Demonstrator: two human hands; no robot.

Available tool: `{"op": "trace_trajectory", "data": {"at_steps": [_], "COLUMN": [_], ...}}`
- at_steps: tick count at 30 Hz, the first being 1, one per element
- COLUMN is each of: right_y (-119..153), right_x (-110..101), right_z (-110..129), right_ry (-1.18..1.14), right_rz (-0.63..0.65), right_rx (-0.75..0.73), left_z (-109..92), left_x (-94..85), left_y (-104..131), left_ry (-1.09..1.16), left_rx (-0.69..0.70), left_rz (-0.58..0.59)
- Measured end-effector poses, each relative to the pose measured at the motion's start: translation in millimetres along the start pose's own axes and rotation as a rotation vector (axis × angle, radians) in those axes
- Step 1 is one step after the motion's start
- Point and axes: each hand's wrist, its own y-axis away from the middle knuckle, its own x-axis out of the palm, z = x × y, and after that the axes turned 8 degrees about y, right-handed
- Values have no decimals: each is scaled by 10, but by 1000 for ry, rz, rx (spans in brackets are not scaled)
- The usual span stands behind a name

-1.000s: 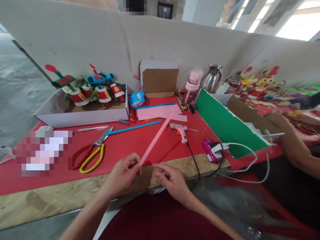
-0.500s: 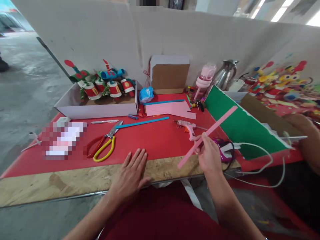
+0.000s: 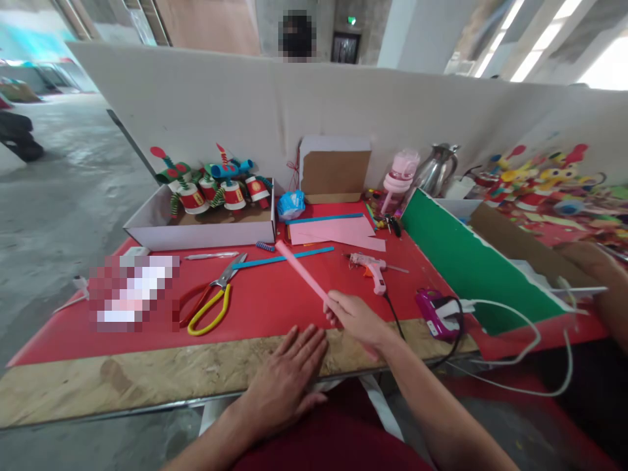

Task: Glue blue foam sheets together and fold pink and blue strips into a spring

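My right hand [image 3: 350, 314] pinches a narrow pink paper strip [image 3: 305, 273], which slants up and to the left over the red table cover [image 3: 275, 301]. Palm down at the table's front edge lies my left hand [image 3: 294, 366], its fingers stretched out. A blue paper strip [image 3: 311, 253] is just beyond the pink strip's far end, one end touching the scissors [image 3: 220, 281] with red and yellow handles. Pink paper sheets [image 3: 333, 229] are stacked at the back. To the right of my right hand a pink hot glue gun [image 3: 373, 268] rests on its side.
A white box [image 3: 210, 235] with paper-cup figures stands at the back left. On the right are a purple power socket [image 3: 434, 314] with white cables and a green board [image 3: 456, 268]. Behind stand a pink bottle [image 3: 402, 173] and a metal jug [image 3: 438, 170]. Another person's arm [image 3: 593, 275] reaches in at far right.
My right hand has moved left with the pink strip, which now tilts left instead of right. My left hand has shifted slightly right. The camera view has tilted upward.
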Motion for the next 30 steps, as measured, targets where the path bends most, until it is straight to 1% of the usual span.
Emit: {"op": "trace_trajectory", "data": {"at_steps": [1, 2, 3, 5, 6, 7, 8, 12, 13, 14, 17, 18, 19, 21, 23, 25, 27, 30], "right_y": [-27, -50, -70, -111, -135, -163, -197, -364, -407, -447, -550, -577, -600, -634, -648, -651, -658, -693], "right_x": [-4, -11, -18, -27, -30, -32, -34, -57, -58, -51, 33, 81, 135, 245, 331, 376, 379, 336], "right_z": [19, 37, 57, 101, 125, 148, 167, 187, 178, 166, 125, 110, 94, 52, 3, -35, -47, -29], "right_ry": [59, 134, 227, 419, 485, 525, 547, 622, 653, 684, 716, 700, 682, 668, 700, 744, 774, 796], "right_rz": [42, 86, 123, 186, 207, 218, 222, 204, 168, 102, -167, -213, -214, -129, -27, 31, 45, 0], "right_rx": [3, -7, -31, -100, -129, -150, -164, -189, -191, -190, -200, -220, -245, -269, -245, -214, -204, -191], "left_z": [8, 31, 68, 178, 246, 316, 386, 653, 719, 784, 967, 1015, 1054, 1103, 1123, 1137, 1160, 1199], "left_x": [-46, -105, -172, -306, -360, -401, -425, -400, -384, -373, -375, -384, -390, -384, -335, -248, -152, -45], "left_y": [-5, -9, -17, -62, -102, -151, -206, -417, -457, -491, -567, -587, -605, -632, -643, -633, -606, -556], "left_ry": [29, 45, 44, -6, -42, -75, -97, -122, -130, -142, -197, -224, -254, -303, -311, -281, -246, -223], "left_rx": [24, 19, -21, -168, -237, -279, -301, -375, -400, -422, -485, -507, -525, -529, -471, -397, -361, -380], "left_rz": [-22, -77, -164, -347, -400, -402, -371, -161, -124, -97, -52, -50, -60, -115, -177, -188, -153, -139]}}
